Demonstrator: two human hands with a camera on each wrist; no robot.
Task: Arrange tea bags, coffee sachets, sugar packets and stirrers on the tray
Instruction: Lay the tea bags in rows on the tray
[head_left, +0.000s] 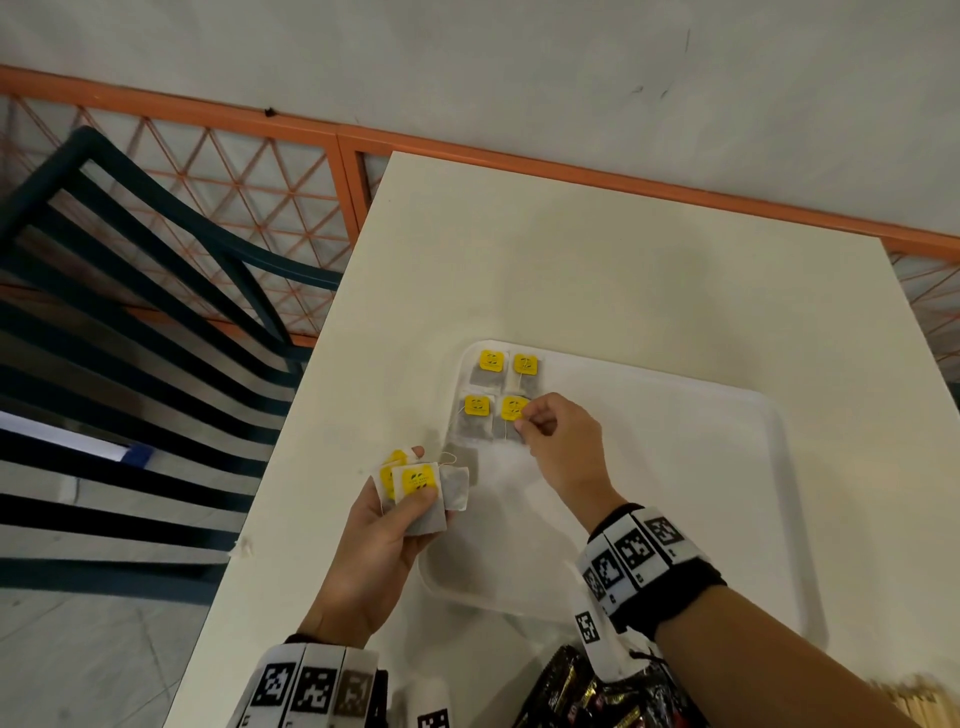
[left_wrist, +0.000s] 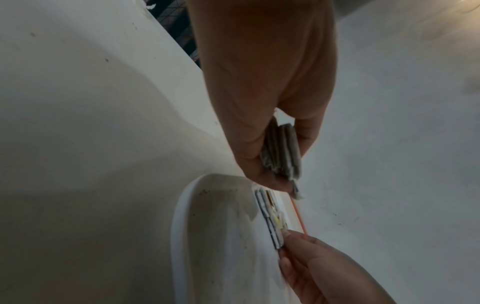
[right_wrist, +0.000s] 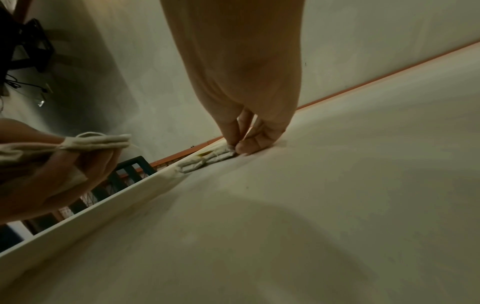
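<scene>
A white tray (head_left: 717, 467) lies on the white table (head_left: 597, 270). Several tea bags with yellow tags (head_left: 491, 362) lie in two rows in its far left corner. My right hand (head_left: 522, 418) pinches the near right tea bag (head_left: 511, 408) of that group, which lies flat on the tray (right_wrist: 285, 205); the right wrist view shows the fingertips (right_wrist: 244, 147) down on that tea bag (right_wrist: 221, 155). My left hand (head_left: 410, 493) holds a fanned stack of tea bags (head_left: 421, 486) just left of the tray's rim. In the left wrist view that stack of tea bags (left_wrist: 283, 152) sits between thumb and fingers.
Dark coffee sachets (head_left: 582, 691) lie at the table's near edge under my right forearm. Pale wooden stirrers (head_left: 914, 701) show at the bottom right. A dark slatted chair (head_left: 130, 322) stands left of the table, with an orange lattice railing (head_left: 249, 176) behind.
</scene>
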